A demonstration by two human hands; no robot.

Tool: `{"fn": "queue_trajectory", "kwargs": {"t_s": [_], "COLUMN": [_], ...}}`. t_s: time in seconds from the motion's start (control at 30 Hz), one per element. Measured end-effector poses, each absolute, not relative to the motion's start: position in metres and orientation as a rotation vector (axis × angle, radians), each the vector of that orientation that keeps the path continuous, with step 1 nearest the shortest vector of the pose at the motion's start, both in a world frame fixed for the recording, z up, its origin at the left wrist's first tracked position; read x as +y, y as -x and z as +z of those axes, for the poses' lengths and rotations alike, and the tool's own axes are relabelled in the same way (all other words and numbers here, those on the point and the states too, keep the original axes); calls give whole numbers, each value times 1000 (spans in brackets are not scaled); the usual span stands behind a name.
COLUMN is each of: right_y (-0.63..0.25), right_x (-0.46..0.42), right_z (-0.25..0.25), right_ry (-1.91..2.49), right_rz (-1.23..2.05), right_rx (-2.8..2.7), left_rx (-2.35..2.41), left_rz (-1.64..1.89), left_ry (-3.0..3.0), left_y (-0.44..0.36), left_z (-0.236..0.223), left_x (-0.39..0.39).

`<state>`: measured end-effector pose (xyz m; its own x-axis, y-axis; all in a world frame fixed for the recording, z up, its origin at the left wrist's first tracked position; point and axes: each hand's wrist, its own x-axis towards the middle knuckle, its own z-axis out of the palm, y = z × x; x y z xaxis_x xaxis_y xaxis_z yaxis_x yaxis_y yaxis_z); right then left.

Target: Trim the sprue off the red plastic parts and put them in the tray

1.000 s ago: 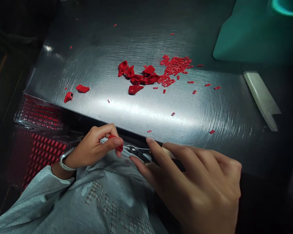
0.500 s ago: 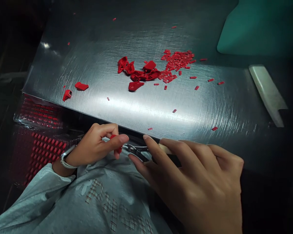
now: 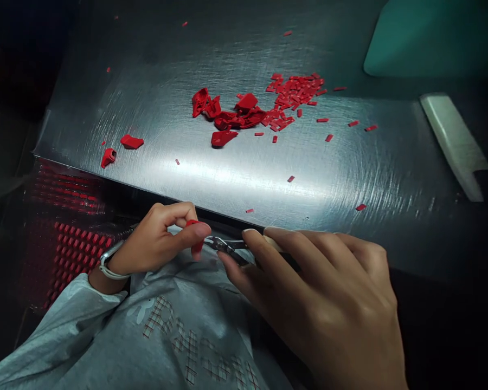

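Note:
Between the thumb and fingers of my left hand [image 3: 162, 238] is a small red plastic part [image 3: 196, 246]; its far side is hidden by the fingers. My right hand [image 3: 321, 292] is closed around the handles of a pair of cutting pliers [image 3: 228, 245]. The pliers' jaws reach to the red part's right side, and the tips are too small to tell whether they touch it. Both hands are just off the front edge of the metal table [image 3: 179, 187], above my lap.
Several red plastic pieces [image 3: 238, 116] lie mid-table beside a heap of small red chips [image 3: 299, 92], with stray chips around. Two red pieces [image 3: 132, 142] lie near the left edge. A pale flat tool [image 3: 451, 141] and a green panel [image 3: 431, 38] are at right. Trays of red parts [image 3: 75, 249] stand lower left.
The pliers stay at the red part while my right hand shifts slightly. My left hand moves a little left. The view has tilted slightly, so the table's contents sit higher.

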<state>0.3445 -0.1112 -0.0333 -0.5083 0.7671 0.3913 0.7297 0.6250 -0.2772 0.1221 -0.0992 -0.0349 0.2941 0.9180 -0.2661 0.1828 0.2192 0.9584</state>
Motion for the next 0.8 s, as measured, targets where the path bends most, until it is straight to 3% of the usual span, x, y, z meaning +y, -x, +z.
{"fn": "queue_trajectory", "kwargs": {"t_s": [0.33, 0.8], "right_y": [-344, -348], "right_x": [-111, -112], "right_z": [-34, -33], "right_ry": [1159, 1200], "right_rz": [165, 154], "right_rx": [-2348, -2367], "left_rx": [1110, 1223], "left_rz": [954, 875], "left_ry": [-1390, -1489], "left_y": [-129, -131], "left_z": [-58, -42], "left_x": [-117, -119]}}
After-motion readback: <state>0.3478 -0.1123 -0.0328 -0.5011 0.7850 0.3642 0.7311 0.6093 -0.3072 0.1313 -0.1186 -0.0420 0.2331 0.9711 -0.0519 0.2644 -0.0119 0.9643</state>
